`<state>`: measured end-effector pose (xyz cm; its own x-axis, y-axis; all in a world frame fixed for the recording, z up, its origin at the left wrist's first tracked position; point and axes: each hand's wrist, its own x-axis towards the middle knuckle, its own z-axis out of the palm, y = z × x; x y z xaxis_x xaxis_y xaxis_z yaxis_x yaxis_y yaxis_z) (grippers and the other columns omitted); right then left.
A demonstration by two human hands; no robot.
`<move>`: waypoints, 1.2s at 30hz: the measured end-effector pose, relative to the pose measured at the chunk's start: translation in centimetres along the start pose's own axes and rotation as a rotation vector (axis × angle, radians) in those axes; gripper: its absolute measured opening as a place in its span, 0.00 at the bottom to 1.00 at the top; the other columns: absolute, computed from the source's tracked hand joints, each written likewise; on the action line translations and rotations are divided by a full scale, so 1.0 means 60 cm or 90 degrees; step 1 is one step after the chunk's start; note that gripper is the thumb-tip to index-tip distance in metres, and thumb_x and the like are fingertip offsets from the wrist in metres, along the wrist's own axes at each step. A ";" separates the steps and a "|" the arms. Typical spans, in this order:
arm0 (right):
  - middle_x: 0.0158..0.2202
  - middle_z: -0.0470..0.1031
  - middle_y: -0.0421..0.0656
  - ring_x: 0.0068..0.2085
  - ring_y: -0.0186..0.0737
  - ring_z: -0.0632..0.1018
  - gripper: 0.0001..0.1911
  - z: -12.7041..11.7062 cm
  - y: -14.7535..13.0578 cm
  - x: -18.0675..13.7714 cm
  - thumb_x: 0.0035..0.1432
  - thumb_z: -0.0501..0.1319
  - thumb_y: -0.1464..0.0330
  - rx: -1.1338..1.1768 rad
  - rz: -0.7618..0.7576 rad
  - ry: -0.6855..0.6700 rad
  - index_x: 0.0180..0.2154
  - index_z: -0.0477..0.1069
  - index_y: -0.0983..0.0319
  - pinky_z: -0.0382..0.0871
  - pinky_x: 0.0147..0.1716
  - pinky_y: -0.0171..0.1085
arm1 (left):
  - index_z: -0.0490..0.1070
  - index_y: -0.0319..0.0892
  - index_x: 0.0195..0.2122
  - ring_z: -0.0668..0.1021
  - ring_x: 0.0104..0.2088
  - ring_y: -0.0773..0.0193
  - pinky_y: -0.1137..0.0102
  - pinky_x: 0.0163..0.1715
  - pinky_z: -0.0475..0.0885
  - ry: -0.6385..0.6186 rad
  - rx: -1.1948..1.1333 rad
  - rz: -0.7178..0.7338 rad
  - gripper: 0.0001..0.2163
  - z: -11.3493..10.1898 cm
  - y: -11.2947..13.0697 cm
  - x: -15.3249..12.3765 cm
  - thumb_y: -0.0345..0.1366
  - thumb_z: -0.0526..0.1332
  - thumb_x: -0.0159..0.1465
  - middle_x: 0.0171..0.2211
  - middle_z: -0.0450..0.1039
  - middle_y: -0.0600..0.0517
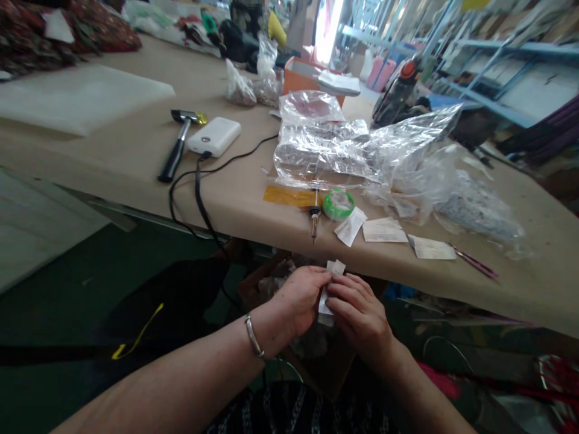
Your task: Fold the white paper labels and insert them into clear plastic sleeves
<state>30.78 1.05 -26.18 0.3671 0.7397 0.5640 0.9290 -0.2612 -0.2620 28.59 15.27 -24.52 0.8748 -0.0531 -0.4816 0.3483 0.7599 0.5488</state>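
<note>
Both of my hands meet below the table's front edge, over my lap. My left hand (296,301), with a metal bangle on its wrist, pinches a small white paper packet (329,283) from the left. My right hand (359,313) grips the same packet from the right, fingers curled round it. The packet stands upright between my fingertips, its top end sticking up. A cardboard box (316,361) with crumpled scraps sits right under my hands.
On the brown table (136,157) lie a soldering iron (313,220), a green tape roll (338,204), white paper slips (384,230), crumpled clear plastic bags (362,150), a white power bank (214,136) with a black cable, a hammer (177,144), pink tweezers (474,264) and an orange box (307,75).
</note>
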 end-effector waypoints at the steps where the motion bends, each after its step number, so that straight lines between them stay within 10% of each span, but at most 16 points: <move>1: 0.43 0.77 0.46 0.53 0.43 0.72 0.09 0.003 0.001 0.001 0.60 0.54 0.73 -0.004 -0.007 -0.009 0.39 0.72 0.60 0.65 0.53 0.48 | 0.71 0.33 0.21 0.72 0.22 0.70 0.75 0.22 0.65 0.009 -0.007 0.001 0.03 -0.003 0.000 0.001 0.24 0.61 0.50 0.22 0.72 0.49; 23: 0.46 0.75 0.49 0.54 0.45 0.71 0.14 -0.008 0.000 0.007 0.56 0.58 0.77 0.069 -0.030 -0.054 0.46 0.68 0.63 0.66 0.54 0.48 | 0.70 0.33 0.22 0.71 0.20 0.71 0.77 0.21 0.64 0.003 -0.029 -0.026 0.07 -0.008 0.007 -0.006 0.22 0.57 0.55 0.22 0.70 0.49; 29: 0.43 0.73 0.45 0.46 0.42 0.74 0.13 -0.022 0.017 0.007 0.56 0.60 0.69 0.324 0.372 0.085 0.44 0.69 0.58 0.70 0.46 0.42 | 0.70 0.34 0.34 0.74 0.19 0.66 0.70 0.23 0.70 -0.030 0.061 -0.129 0.07 -0.002 0.019 -0.026 0.30 0.54 0.62 0.25 0.72 0.47; 32: 0.41 0.73 0.42 0.38 0.37 0.75 0.20 -0.019 0.038 0.009 0.52 0.64 0.67 0.653 0.562 -0.048 0.47 0.67 0.57 0.71 0.39 0.35 | 0.70 0.34 0.35 0.74 0.19 0.68 0.71 0.22 0.70 -0.077 0.109 -0.178 0.08 0.000 0.020 -0.037 0.33 0.53 0.63 0.27 0.73 0.46; 36: 0.42 0.74 0.42 0.35 0.35 0.75 0.23 -0.006 0.052 0.004 0.45 0.69 0.66 0.966 0.570 -0.213 0.45 0.70 0.59 0.69 0.35 0.33 | 0.70 0.34 0.37 0.74 0.19 0.68 0.73 0.20 0.70 -0.139 0.134 -0.220 0.09 -0.004 0.013 -0.046 0.34 0.54 0.63 0.26 0.72 0.46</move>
<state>33.80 0.21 -26.60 0.4812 0.8386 -0.2552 -0.4483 -0.0147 -0.8938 26.38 16.16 -22.90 0.7380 -0.4328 -0.5177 0.6731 0.5268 0.5191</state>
